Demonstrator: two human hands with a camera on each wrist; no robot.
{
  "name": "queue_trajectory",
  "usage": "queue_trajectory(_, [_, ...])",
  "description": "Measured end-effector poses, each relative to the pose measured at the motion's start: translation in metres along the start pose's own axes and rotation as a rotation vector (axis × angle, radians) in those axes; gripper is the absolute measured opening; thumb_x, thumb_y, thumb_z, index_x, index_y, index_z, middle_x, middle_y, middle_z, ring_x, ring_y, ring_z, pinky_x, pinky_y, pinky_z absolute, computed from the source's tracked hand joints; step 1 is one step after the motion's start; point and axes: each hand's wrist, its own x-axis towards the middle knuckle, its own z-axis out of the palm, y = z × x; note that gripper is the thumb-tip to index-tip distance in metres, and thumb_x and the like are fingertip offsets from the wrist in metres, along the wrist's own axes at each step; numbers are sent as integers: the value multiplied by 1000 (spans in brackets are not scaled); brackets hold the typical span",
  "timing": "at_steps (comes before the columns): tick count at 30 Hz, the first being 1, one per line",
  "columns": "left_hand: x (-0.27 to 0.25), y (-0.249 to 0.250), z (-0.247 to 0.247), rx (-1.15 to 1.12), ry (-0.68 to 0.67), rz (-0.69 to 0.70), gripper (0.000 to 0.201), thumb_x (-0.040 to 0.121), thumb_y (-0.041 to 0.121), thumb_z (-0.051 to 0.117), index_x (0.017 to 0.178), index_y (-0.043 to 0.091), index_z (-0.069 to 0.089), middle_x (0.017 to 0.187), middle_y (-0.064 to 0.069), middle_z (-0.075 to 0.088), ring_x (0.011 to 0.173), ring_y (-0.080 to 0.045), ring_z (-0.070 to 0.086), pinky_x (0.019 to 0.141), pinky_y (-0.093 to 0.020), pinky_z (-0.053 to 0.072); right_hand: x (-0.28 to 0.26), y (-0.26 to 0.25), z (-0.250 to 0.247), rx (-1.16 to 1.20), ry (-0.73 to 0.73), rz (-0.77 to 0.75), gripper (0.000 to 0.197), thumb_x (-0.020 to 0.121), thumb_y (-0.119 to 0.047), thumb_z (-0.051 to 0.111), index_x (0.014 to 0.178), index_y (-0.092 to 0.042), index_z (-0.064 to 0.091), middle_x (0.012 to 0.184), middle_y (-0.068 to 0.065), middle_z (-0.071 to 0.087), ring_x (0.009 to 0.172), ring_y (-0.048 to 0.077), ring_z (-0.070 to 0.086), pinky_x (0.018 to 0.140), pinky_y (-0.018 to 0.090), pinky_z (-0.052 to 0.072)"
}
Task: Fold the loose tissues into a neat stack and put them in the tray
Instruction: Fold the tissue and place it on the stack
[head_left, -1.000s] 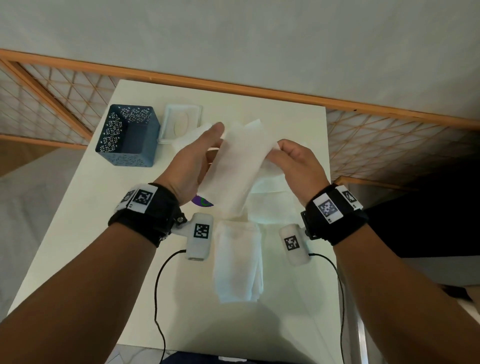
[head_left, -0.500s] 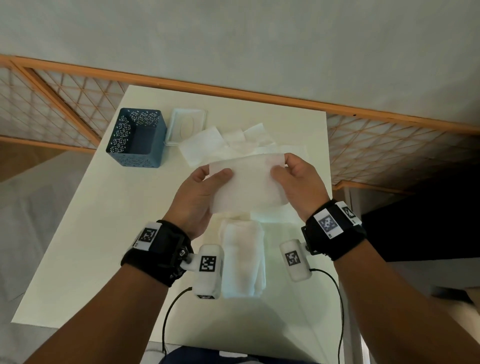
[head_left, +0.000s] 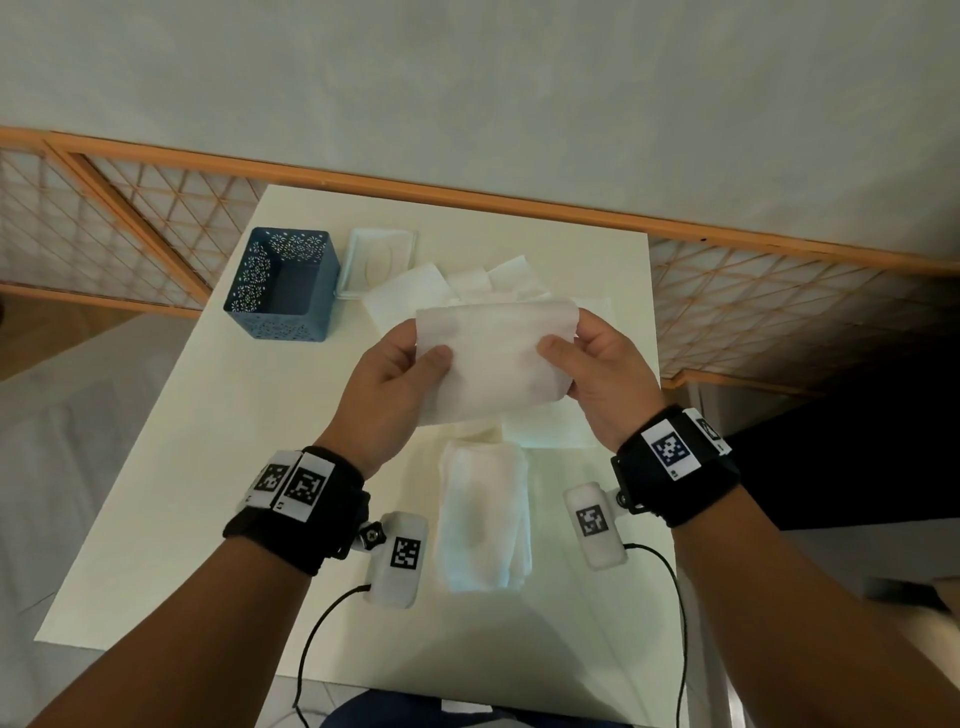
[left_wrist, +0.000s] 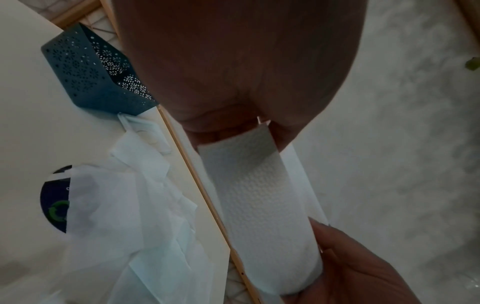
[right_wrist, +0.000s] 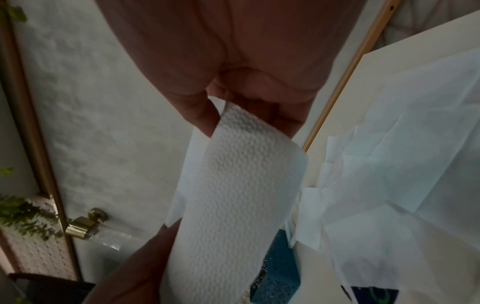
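Mid-fold: left hand (head_left: 387, 387) and right hand (head_left: 605, 376) each pinch an end of one embossed tissue (head_left: 493, 358), doubled over in the air above the folded stack (head_left: 485, 519); next, likely crease it and lay it below on that stack.

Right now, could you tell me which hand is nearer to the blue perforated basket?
Left. The left hand grips the tissue just right of and below the blue basket; the right hand grips the tissue's far end, further away.
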Motion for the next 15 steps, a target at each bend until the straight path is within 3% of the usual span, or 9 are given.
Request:
queue_trajectory(4, [-2,1,-4,-18,-25,28,28,109,1,45,126,10,65,105,-6,74,91,-16,68,74,-25,56,-4,3,-5,100,-55,-2,36,103,4,51,118,-21,74,117,7,76,108,25,71,89,43,56])
queue_trajectory(7, [-5,1,-6,-21,-21,43,38,107,-1,46,121,24,72,110,6,76,94,-10,70,73,-22,55,-6,5,-9,57,-48,13,27,102,4,54,108,-11,75,110,5,76,99,23,69,83,38,56])
queue_trajectory(9, [-5,-1,-9,-57,-14,2,44,106,-1,46,113,30,77,111,5,77,95,-11,70,75,-25,56,-6,7,-10,10,-41,25,30,102,4,54,102,-14,78,106,5,75,96,25,67,80,40,56])
queue_trajectory(12, [-3,-5,-12,-114,-24,-86,32,98,15,47,98,22,79,108,-8,76,96,-22,69,85,-39,56,-7,8,-9,-28,-20,41,43,97,10,48,78,-20,71,101,10,73,91,28,62,73,38,48])
queue_trajectory(15, [-1,-6,-11,-124,-23,-120,34,90,31,44,84,13,72,96,-7,72,89,-23,64,83,-40,50,-9,5,-8,43,11,119,35,94,7,37,82,-11,65,106,14,75,93,27,64,66,32,52])
